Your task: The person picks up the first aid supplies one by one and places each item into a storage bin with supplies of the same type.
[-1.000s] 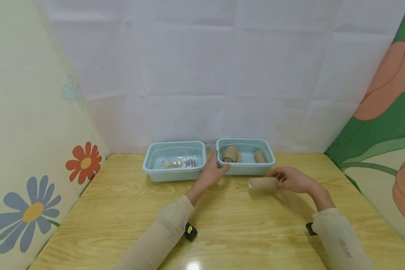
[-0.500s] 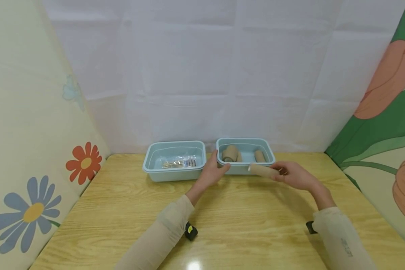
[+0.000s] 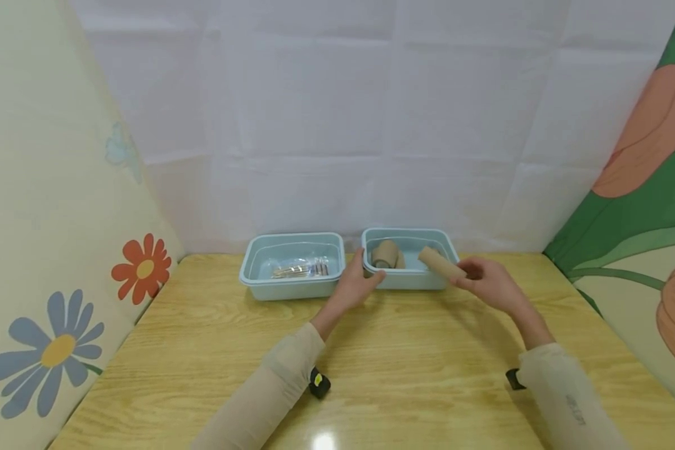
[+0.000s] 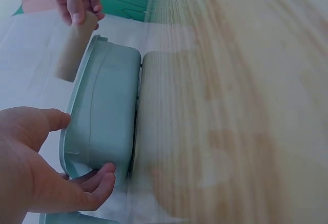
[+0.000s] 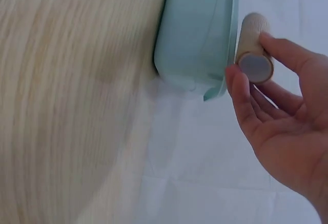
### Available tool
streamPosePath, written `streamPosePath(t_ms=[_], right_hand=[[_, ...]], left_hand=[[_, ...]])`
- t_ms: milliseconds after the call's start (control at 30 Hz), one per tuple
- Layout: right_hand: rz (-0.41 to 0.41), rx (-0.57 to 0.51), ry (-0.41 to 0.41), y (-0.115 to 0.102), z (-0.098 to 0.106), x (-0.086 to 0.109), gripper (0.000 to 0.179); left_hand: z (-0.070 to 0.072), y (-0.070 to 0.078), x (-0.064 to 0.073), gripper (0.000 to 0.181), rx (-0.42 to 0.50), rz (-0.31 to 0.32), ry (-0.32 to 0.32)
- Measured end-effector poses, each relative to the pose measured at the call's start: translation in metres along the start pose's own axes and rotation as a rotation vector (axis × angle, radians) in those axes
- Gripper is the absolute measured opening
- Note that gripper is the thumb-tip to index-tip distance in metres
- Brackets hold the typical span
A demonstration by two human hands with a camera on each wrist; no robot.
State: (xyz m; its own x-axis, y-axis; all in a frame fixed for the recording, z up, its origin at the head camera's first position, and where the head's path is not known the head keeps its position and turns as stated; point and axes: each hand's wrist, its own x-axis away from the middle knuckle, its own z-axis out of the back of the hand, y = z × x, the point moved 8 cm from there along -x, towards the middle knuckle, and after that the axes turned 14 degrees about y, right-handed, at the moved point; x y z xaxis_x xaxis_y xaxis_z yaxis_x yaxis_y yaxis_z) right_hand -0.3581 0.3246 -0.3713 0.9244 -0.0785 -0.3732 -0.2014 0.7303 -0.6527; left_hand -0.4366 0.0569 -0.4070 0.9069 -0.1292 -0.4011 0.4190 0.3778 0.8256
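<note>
My right hand point(image 3: 492, 284) pinches a tan bandage roll point(image 3: 440, 262) by its near end, between thumb and fingers. The roll tilts over the front right rim of a pale blue plastic box point(image 3: 413, 281). In the right wrist view the roll point(image 5: 251, 42) has a ribbed side and a whitish round end. My left hand point(image 3: 355, 284) grips the box's left end, with the thumb on the rim and fingers against the wall in the left wrist view. Inside the box, a wider tan roll point(image 3: 385, 254) lies at the left with another tan piece beside it.
A second pale blue box point(image 3: 292, 291) stands just left, holding clear-packed thin sticks point(image 3: 300, 270) like cotton swabs. Both boxes stand at the back of the wood-grain table point(image 3: 405, 375), before a white cloth backdrop point(image 3: 315, 125). Flower-patterned panels flank both sides.
The right hand has lifted the bandage roll from in front of the box up over its rim, tilting its far end inward. The left hand has stayed on the box.
</note>
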Motion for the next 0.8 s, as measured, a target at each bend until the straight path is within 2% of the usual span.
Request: streamPosePath(t_ms=[333,533,667,800], right_hand=[[-0.049,-0.029,0.221,-0.002,0.001,-0.002,0.046],[-0.064,-0.063,0.36,-0.011,-0.001,-0.01,0.04],[-0.103,-0.107,0.41,-0.02,-0.008,-0.016,0.038],[-0.121,-0.091,0.445,-0.023,-0.015,-0.02,0.037]], left_hand=[[0.001,0.002,0.002,0.076,0.007,-0.005,-0.004],[0.001,0.001,0.002,0.075,0.01,-0.008,-0.009],[0.001,0.003,0.002,0.073,0.02,-0.018,-0.027],[0.0,0.008,0.003,0.072,0.021,-0.029,-0.036]])
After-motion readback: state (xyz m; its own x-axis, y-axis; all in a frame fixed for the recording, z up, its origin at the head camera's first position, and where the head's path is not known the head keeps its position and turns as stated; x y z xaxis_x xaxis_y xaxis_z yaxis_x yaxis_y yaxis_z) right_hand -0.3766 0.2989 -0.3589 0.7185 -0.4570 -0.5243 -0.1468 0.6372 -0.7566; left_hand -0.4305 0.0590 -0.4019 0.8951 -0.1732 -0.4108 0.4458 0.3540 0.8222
